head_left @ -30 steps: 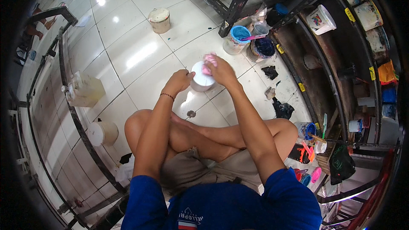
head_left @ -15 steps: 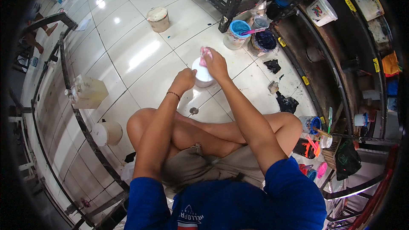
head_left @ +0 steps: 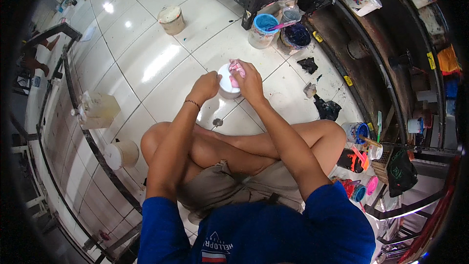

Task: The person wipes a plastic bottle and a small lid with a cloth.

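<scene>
A white round tub with a white top stands on the tiled floor in front of my crossed legs. My left hand is closed at the tub's left edge, its thumb by the rim. Bunched in the fingers of my right hand is a pink-and-white cloth, pressed on the right side of the tub's top. Part of the cloth is hidden under those fingers.
Paint-stained buckets, one with light blue paint and one dark, stand ahead to the right beside black shelving. A lidded tub sits farther off. At left are a jerrycan and a cream tub.
My right hand has moved the cloth nearer to me across the tub's top. The left hand stays at the tub's edge. The whole view has shifted slightly.
</scene>
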### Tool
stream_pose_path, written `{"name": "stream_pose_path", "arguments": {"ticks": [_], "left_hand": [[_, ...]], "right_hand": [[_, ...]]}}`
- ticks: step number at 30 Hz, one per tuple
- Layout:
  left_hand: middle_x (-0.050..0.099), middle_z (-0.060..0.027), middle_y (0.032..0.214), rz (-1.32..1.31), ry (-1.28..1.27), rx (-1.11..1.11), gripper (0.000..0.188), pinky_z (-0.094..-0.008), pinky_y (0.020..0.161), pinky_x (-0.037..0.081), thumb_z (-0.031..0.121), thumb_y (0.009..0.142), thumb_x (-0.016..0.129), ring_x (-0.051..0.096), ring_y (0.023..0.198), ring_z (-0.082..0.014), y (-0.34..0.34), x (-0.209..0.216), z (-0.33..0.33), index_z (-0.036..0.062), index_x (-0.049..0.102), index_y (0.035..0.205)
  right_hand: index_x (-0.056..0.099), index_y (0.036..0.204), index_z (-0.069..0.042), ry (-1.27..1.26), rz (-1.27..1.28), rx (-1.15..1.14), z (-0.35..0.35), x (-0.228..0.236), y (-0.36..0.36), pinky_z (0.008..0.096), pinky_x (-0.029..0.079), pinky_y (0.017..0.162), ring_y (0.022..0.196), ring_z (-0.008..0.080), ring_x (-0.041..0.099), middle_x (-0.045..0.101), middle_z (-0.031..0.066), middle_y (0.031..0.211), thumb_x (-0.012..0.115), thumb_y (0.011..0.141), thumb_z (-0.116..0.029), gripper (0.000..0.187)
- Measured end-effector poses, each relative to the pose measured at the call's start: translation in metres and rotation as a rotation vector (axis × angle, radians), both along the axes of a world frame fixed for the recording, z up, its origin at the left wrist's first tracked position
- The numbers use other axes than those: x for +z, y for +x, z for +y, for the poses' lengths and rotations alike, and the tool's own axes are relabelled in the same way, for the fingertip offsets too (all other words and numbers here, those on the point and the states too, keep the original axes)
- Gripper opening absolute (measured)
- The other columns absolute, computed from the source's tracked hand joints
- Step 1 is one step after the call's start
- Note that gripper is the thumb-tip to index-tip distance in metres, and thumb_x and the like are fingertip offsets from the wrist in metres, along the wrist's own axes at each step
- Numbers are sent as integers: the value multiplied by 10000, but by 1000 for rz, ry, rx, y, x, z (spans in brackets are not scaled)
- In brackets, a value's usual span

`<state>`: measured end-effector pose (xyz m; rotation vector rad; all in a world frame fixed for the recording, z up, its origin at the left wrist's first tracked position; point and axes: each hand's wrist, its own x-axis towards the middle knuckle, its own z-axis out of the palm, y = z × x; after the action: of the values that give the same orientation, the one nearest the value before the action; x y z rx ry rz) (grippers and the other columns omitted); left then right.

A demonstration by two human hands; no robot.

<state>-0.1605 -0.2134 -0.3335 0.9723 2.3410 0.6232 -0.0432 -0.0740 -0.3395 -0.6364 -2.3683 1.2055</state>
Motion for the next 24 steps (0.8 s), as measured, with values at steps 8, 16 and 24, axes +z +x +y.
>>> {"name": "stream_pose_path", "arguments": {"ticks": [8,16,24], "left_hand": [[649,-286,1030,37,-77,45,387,-512,877,475,330,1006,400,618,1001,-439,13,-2,5,-8,583,1057],[643,-298,1017,103,-28,-56,366,-528,845,481,341,1002,410,621,980,-444,13,4,12,13,558,1069],[627,-150,1100,467,113,-140,343,-457,856,495,246,889,632,606,977,-365,43,35,20,94,608,1195]], "right_hand": [[608,1208,-51,-339,119,-395,-11,-10,-10,403,501,831,964,334,661,676,196,1051,515,973,-300,355],[507,1310,23,55,151,-96,-2,-27,18,422,401,1066,1217,364,529,535,239,1304,487,939,-117,396],[631,1039,-57,-1017,0,-287,59,-7,38,266,423,531,645,143,540,584,56,802,494,956,-389,369]]}}
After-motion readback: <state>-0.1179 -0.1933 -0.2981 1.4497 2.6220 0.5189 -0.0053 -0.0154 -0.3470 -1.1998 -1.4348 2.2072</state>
